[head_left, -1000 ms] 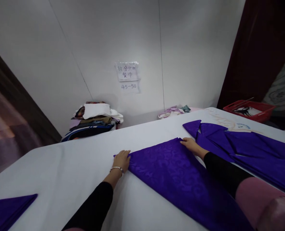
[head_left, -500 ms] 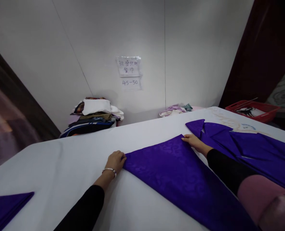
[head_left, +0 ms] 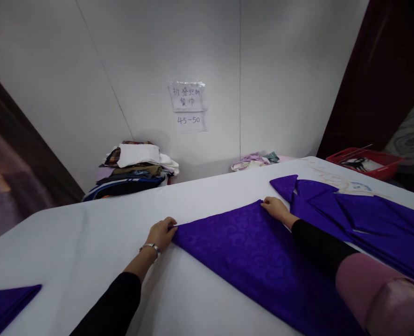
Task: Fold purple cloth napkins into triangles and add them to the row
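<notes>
A purple patterned cloth (head_left: 249, 252) lies spread on the white table (head_left: 87, 242) in front of me. My left hand (head_left: 161, 232), with a bracelet on the wrist, pinches the cloth's far left corner. At the far right corner, my right hand (head_left: 275, 206) has its fingers closed on the edge. Both arms wear black sleeves.
Several more purple cloths (head_left: 361, 214) lie overlapped at the right. A folded purple cloth (head_left: 3, 305) sits at the near left edge. A stack of mixed folded fabrics (head_left: 133, 170) and a small pile (head_left: 252, 161) rest against the wall. A red basket (head_left: 366, 162) stands far right.
My left hand has slid left along the table, drawing the cloth's corner outward. The right hand has stayed at its corner.
</notes>
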`<state>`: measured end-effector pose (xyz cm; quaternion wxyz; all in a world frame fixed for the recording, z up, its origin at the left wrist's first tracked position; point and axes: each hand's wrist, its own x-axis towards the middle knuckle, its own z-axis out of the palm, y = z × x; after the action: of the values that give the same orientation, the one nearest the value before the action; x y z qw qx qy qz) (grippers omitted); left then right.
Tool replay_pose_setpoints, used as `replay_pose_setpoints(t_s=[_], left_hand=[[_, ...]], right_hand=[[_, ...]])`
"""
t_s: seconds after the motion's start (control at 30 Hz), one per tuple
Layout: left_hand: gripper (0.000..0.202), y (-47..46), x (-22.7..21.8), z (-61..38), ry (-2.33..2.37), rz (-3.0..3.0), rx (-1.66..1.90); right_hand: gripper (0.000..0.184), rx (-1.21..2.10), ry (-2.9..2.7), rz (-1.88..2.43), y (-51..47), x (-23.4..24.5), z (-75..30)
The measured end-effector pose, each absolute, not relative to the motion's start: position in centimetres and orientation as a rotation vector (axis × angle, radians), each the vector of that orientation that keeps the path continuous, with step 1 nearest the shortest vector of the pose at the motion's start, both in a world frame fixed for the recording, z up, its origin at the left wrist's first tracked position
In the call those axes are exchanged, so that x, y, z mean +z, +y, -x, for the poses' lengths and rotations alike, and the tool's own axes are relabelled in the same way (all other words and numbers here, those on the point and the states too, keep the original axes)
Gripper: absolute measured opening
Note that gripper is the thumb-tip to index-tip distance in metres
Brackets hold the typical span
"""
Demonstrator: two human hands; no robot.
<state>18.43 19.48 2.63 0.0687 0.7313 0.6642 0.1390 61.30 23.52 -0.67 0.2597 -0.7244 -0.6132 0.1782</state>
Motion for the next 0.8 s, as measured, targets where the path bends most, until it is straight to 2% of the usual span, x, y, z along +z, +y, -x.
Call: replay_pose_setpoints(t_s=[0.13,0.67,0.8], left_hand=[[0.023,20.0,1.6,-18.4,2.056,-2.106,0.454],[0.029,20.9,-0.5,-17.7,2.134,-1.988,0.625],[0.032,20.9,-0.5,-17.6,2.095,-2.085,0.611]], right_hand=[[0.014,0.360,-1.701,2.076,23.0,-0.6,-61.0],[0.024,0.219,-1.739,2.250,23.3,-0.5,-60.4],[0.018,0.248,-1.754,2.244,23.7,-0.4,-60.5]])
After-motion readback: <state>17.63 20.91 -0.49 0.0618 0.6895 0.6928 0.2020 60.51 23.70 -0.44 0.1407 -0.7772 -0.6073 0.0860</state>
